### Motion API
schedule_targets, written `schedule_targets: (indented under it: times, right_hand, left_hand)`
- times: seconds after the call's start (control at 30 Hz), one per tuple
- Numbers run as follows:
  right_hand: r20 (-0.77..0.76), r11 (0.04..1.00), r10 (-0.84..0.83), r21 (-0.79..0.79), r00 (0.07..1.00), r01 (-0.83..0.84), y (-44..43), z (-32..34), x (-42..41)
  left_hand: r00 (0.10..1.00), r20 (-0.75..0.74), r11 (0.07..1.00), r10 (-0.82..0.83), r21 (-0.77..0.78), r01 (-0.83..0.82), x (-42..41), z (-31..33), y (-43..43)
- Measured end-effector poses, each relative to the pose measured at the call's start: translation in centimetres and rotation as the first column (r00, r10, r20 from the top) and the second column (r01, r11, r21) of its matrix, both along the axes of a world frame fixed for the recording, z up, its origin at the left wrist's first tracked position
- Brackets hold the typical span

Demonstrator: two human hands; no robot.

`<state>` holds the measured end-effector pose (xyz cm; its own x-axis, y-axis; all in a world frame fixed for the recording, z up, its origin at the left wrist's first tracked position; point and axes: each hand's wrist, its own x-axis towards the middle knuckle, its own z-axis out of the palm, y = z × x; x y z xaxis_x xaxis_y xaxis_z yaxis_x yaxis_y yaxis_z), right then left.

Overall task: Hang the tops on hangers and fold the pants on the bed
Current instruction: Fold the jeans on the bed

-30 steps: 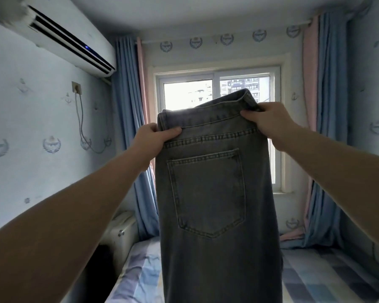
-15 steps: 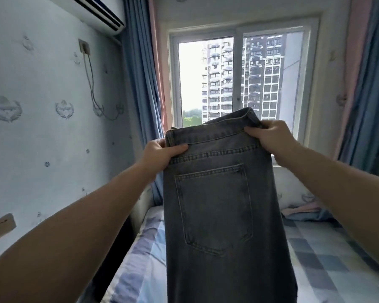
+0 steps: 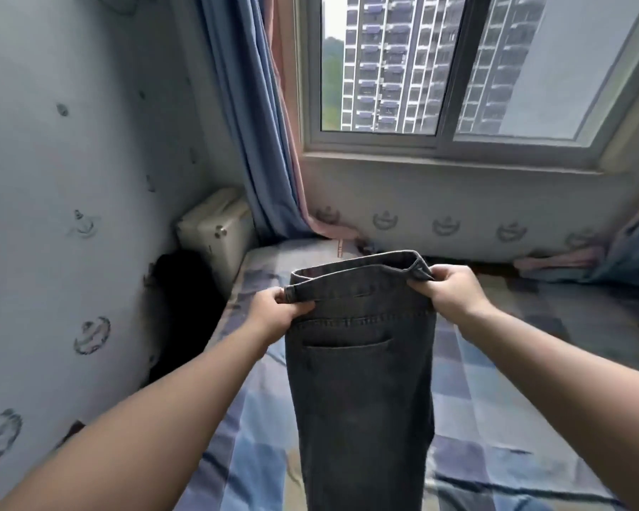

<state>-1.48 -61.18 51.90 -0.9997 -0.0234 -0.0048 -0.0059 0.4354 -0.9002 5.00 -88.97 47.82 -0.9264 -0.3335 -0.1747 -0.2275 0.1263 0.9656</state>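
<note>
Dark grey jeans [image 3: 360, 392], doubled lengthwise with a back pocket facing me, hang in front of me over the bed [image 3: 502, 400]. My left hand [image 3: 277, 309] grips the waistband at its left corner. My right hand [image 3: 449, 289] grips the waistband at its right corner, where the denim bunches. The legs drop out of sight below the frame's lower edge. No tops or hangers are in view.
The bed has a blue and grey checked sheet and reaches the window wall. A white box-like unit [image 3: 218, 230] stands at the bed's far left corner. Blue and pink curtains [image 3: 251, 116] hang left of the window [image 3: 450, 64]. The papered wall runs along the left.
My view has tipped down from the window to the bed. Both hands have brought the jeans lower, over the bed, keeping the same grip on the waistband.
</note>
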Motion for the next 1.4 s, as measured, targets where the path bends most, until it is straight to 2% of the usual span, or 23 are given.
schedule_targets:
  times: [0.13,0.33,0.47,0.5,0.57,0.73,0.87,0.97,1.2,1.3,1.4]
  right_hand:
    - [0.116,0.997,-0.060,0.064,0.991,0.053,-4.9,-12.9,-10.0]
    - [0.192,0.986,-0.161,0.081,0.968,0.148,-10.5,-29.2,-21.4]
    - [0.167,0.983,-0.146,0.136,0.975,0.124,-12.6,-38.3,-25.0]
    - [0.180,0.986,-0.120,0.133,0.976,0.097,-12.9,-40.6,-25.0]
    - [0.232,0.991,-0.049,0.135,0.971,0.018,-13.0,-44.0,-24.1]
    - [0.289,0.948,0.101,0.262,0.952,-0.180,-11.6,-50.5,-17.9]
    - [0.349,0.808,0.139,0.501,0.927,-0.310,-9.0,-51.2,-12.0]
    - [0.413,0.719,0.166,0.571,0.895,-0.397,-6.3,-49.5,-6.9]
    - [0.457,0.586,0.302,0.603,0.836,-0.541,2.7,-44.0,6.7]
    - [0.461,0.666,0.302,0.524,0.834,-0.531,6.2,-42.3,13.1]
    - [0.475,0.711,0.317,0.455,0.821,-0.537,9.1,-41.5,19.3]
  left_hand:
    - [0.991,0.127,0.997,0.051,-0.071,-0.042,-9.6,-12.6,-3.6]
    - [0.976,0.174,0.962,0.131,-0.259,-0.083,-20.7,-28.5,-7.5]
    - [0.973,0.169,0.975,0.158,-0.184,-0.127,-26.1,-36.9,-8.8]
    - [0.976,0.157,0.971,0.153,-0.205,-0.119,-26.8,-38.9,-8.7]
    - [0.981,0.157,0.938,0.111,-0.342,-0.051,-26.5,-41.9,-8.1]
    - [0.956,0.240,0.834,-0.166,-0.483,0.266,-19.7,-48.3,-5.1]
    - [0.918,0.334,0.692,-0.213,-0.612,0.383,-13.5,-49.4,-1.9]
    - [0.894,0.368,0.615,-0.255,-0.652,0.443,-8.1,-48.8,1.1]
    - [0.826,0.503,0.700,-0.252,-0.494,0.515,10.7,-45.3,9.8]
    - [0.828,0.530,0.801,-0.182,-0.409,0.437,19.0,-43.9,12.8]
    - [0.825,0.546,0.856,-0.146,-0.348,0.382,25.8,-43.1,15.4]
